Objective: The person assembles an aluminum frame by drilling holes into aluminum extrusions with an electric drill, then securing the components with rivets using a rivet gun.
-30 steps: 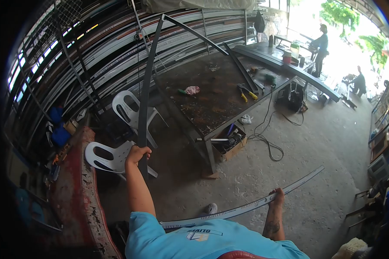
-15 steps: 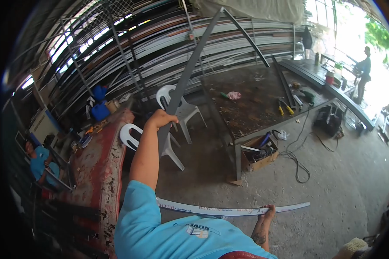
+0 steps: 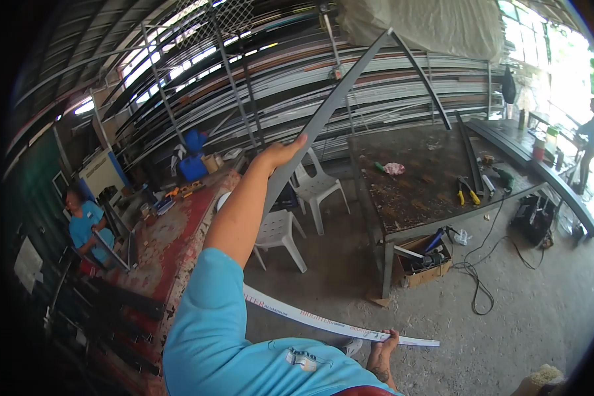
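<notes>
My left hand (image 3: 282, 153), raised at the end of a stretched-out arm, is closed around a long dark grey aluminium profile (image 3: 330, 105). This profile slants up and meets a second dark bar (image 3: 421, 78) at a pointed corner high in view; the second bar slopes down toward the table. Low in front of my body, my right hand (image 3: 384, 343) grips a white aluminium strip (image 3: 317, 320) with printed "Brighter Aluminum" labels, near its right end. The strip's left end is hidden behind my left arm, so whether it joins the grey profile cannot be seen.
A dark worktable (image 3: 416, 191) holds yellow-handled pliers (image 3: 468, 195) and a drill (image 3: 505, 177). A box of tools (image 3: 429, 264) and a cable (image 3: 475, 284) are on the floor. White plastic chairs (image 3: 323, 188) stand beyond my left arm. A co-worker (image 3: 86, 224) is at far left.
The view has turned left, so the surroundings sit further right and lower. Both hands keep their holds; the raised corner appears further right, and the white strip tilts down more toward its right end.
</notes>
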Available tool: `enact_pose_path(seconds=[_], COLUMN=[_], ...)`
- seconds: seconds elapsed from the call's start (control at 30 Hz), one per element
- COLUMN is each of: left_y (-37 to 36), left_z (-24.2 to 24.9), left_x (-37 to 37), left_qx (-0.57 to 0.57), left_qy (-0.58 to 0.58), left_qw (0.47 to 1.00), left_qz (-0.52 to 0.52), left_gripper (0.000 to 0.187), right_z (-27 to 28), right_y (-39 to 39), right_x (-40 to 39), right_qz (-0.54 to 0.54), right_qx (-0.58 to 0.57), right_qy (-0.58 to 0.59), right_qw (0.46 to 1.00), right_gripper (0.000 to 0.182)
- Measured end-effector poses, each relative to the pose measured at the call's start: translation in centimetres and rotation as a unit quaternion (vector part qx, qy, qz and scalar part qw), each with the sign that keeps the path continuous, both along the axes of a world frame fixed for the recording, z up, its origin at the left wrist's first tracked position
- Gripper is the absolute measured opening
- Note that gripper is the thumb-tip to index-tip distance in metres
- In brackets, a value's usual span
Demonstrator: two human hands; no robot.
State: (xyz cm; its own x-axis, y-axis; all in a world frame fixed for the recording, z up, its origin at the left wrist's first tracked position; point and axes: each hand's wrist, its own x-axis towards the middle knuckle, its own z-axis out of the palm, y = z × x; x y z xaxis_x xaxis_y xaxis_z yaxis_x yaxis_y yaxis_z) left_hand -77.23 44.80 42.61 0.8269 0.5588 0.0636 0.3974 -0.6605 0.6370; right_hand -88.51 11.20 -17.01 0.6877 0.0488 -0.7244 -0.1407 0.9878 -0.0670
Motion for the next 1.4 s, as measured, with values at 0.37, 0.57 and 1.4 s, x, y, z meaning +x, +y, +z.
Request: enact_pose_path(seconds=[0.37,0.57,1.4], left_y=[-4.5,-6.5,-15.2], left_z=[3.1,4.0,15.5], left_x=[-0.5,0.8,13.3], left_qx=[-0.186,0.166,0.049], left_qy=[0.013,-0.12,-0.228], left_qw=[0.975,0.971,0.957], left_qz=[-0.12,-0.121,-0.174], left_gripper=[0.062,0.077,0.039], right_z=[1.0,0.3,9.9], right_y=[3.1,4.9,-2.9], right_x=[0.4,0.7,-7.0], right_qz=[0.04,0.101,0.16], right_qx=[0.074,0.106,-0.485], right_qy=[0.006,0.061,-0.278], right_qw=[0.996,0.987,0.814], right_gripper=[0.015,0.017,0.122])
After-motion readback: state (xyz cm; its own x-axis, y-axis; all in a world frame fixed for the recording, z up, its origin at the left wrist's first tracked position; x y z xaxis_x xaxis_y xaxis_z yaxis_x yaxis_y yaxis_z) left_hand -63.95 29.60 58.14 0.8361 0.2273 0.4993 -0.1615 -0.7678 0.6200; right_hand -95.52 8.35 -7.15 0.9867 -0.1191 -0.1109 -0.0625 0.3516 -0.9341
